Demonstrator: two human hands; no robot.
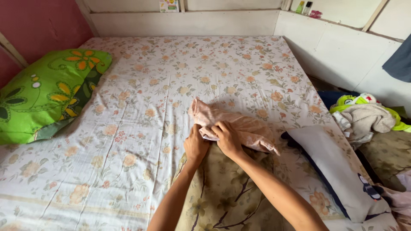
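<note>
Surface: wide mattress under a white bedsheet printed w/ peach and orange flowers, filling most of the view, lightly creased. Room: white panelled walls running along the far side and right side; dark pink wall at far left. Narrow ledge on the far right wall carrying small bottles, too small to tell more.

Around: bright green pillow w/ orange and yellow flower print lying at the left edge of the bed. Long pale grey bolster w/ dark blue underside lying along the right edge, near side. Beyond it, off the bed to the right, a heap of beige and lime-green cloth. Dark blue-grey garment hanging at far right.

Hands: both arms reaching in from the near edge over an olive-tan cloth w/ dark branch print, which is covering the near centre of the sheet. Left hand and right hand sitting side by side, fingers curled, both pinching the near edge of a crumpled pale pink fabric piece. That pink piece is lying centre-right on the bed, bunched, stretching from far left to near right, its right end just beside the bolster.
</note>
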